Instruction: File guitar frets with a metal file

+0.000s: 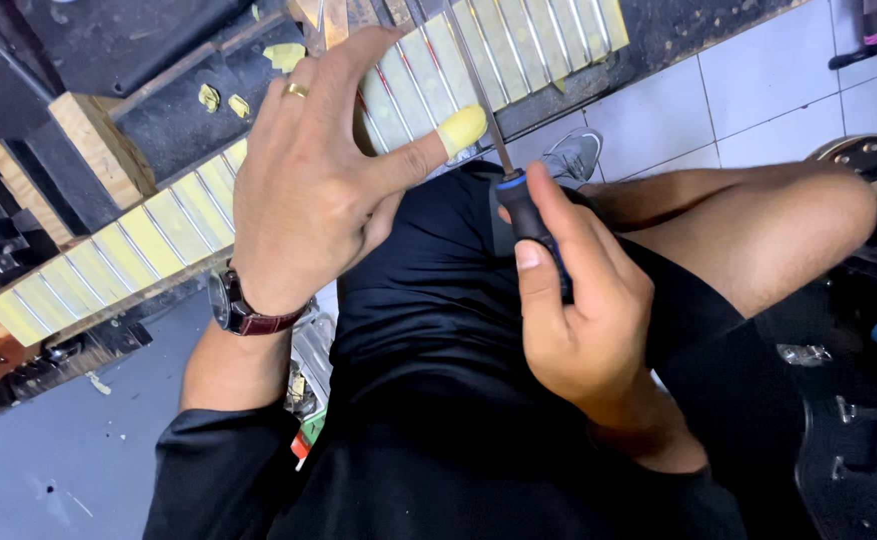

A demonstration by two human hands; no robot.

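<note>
The left hand lies spread open, palm down, on a guitar neck whose fretboard is covered strip by strip with pale yellow tape between bare metal frets. Its fingers reach across the neck, and its thumb, capped at the tip with the same yellow tape, sticks out towards the right along the near edge of the neck. A gold ring sits on one finger and a wristwatch with a dark red strap is on the wrist. The right hand is closed around the black and blue handle of a screwdriver, thumb pressed along the handle. The thin metal shaft runs up and away from the handle, crossing the taped fretboard just beside the left thumb; where its tip ends cannot be made out. The neck runs slantwise from lower left to upper right, resting on a dark table with a block of wood beside it. Below the hands are the person's black shirt and shorts, a bare knee to the right, and a grey shoe on the white tiled floor.
</note>
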